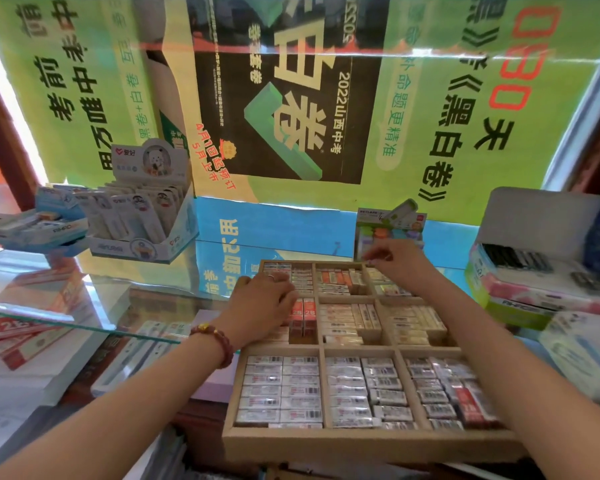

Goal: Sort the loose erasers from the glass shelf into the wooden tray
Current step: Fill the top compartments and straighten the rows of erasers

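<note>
A wooden tray (368,441) with nine compartments sits on the glass shelf (146,282), filled with several wrapped erasers (281,389). My left hand (260,306) lies palm down over the middle-left compartment, fingers resting on red and brown erasers (303,323); whether it grips one is hidden. My right hand (395,259) hovers at the tray's far right corner with thumb and fingers pinched together; I cannot tell if an eraser is between them.
A display box of correction tapes (142,209) stands at the back left. A small box of coloured erasers (388,233) is behind the tray. Stationery boxes (534,271) crowd the right; stacked boxes (32,306) lie under the glass on the left.
</note>
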